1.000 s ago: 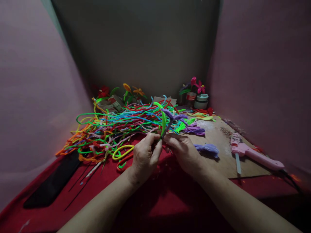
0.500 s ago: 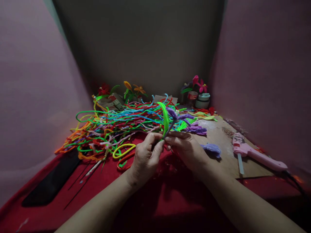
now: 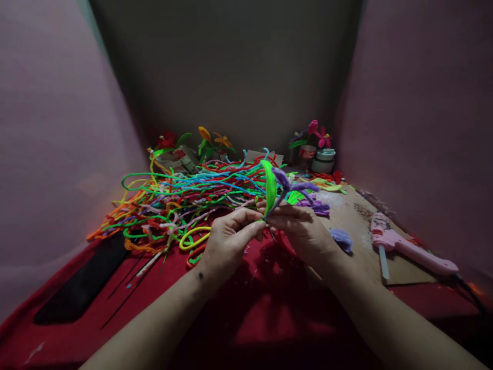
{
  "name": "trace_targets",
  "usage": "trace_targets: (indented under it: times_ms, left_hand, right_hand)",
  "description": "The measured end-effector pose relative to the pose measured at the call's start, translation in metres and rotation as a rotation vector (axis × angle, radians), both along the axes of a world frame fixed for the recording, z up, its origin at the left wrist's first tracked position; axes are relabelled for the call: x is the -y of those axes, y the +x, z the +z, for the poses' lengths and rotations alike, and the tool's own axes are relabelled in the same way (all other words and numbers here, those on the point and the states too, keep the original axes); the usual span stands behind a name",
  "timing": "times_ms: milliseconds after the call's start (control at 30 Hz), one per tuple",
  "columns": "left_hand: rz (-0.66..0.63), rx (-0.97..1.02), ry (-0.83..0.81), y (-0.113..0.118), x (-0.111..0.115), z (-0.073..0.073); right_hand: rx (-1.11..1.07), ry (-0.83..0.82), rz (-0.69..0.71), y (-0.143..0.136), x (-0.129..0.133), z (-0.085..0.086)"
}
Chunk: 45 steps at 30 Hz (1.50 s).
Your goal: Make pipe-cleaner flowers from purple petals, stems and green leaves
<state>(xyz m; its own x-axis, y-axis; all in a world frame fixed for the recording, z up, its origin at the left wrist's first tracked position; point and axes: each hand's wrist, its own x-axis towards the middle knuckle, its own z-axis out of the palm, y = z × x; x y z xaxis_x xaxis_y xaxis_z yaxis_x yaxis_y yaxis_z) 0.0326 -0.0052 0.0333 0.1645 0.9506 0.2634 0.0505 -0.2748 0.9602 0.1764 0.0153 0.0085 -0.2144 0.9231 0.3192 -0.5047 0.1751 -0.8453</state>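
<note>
Red cloth (image 3: 154, 308) lies under everything, with a dark wall (image 3: 231, 67) at the back. From my seat far off, I see the purple flower (image 3: 283, 179) and the green leaf (image 3: 270, 187) up over the cloth, in front of the heap of fuzzy sticks (image 3: 215, 185). My left hand (image 3: 227, 236) pinches the low end of the leaf with thumb and finger. My right hand (image 3: 304, 231) seems to grip the flower's stem close by; its fingertips are partly hidden, so I can't tell how tight. I think small, soft pinches work best, right where leaf and stem meet, so the fuzz does not get squashed and the leaf does not slip. Both arms reach in from the near edge, wrists low, and the hands meet in the middle.
</note>
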Motion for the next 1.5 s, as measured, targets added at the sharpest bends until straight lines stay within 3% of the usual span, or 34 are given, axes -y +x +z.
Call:
trace_targets:
  times_ms: [333,500,733,833,967,1033,1100,1233,1500]
  left_hand:
    - [-0.139,0.132,-0.164,-0.008,-0.016,-0.004]
    - [-0.29,0.176,-0.333,-0.015,-0.022,-0.009]
    - [-0.536,0.244,-0.531,-0.018,-0.026,-0.006]
    - [-0.451,0.146,-0.397,-0.015,-0.022,-0.002]
    - [-0.077,-0.2,0.093,-0.007,-0.011,-0.006]
    - [0.053,-0.363,0.342,-0.004,-0.008,-0.013]
    - [0.135,-0.459,0.472,-0.003,-0.007,-0.021]
    - [0.138,-0.421,0.448,-0.003,-0.011,-0.026]
    - [-0.008,-0.045,0.142,-0.002,-0.012,-0.01]
  right_hand:
    - [0.069,0.01,-0.03,-0.002,-0.002,0.001]
    - [0.201,0.029,0.053,0.005,-0.005,0.004]
    - [0.224,0.065,-0.013,0.001,0.002,0.008]
    - [0.108,0.029,-0.065,-0.004,0.004,0.004]
    - [0.007,-0.05,-0.107,-0.01,0.003,0.0]
    - [0.003,-0.092,-0.122,-0.013,0.004,-0.001]
    - [0.013,-0.106,-0.147,-0.015,0.006,-0.002]
    - [0.068,-0.045,-0.199,-0.015,0.008,-0.001]
    - [0.188,0.083,-0.209,-0.012,0.003,0.002]
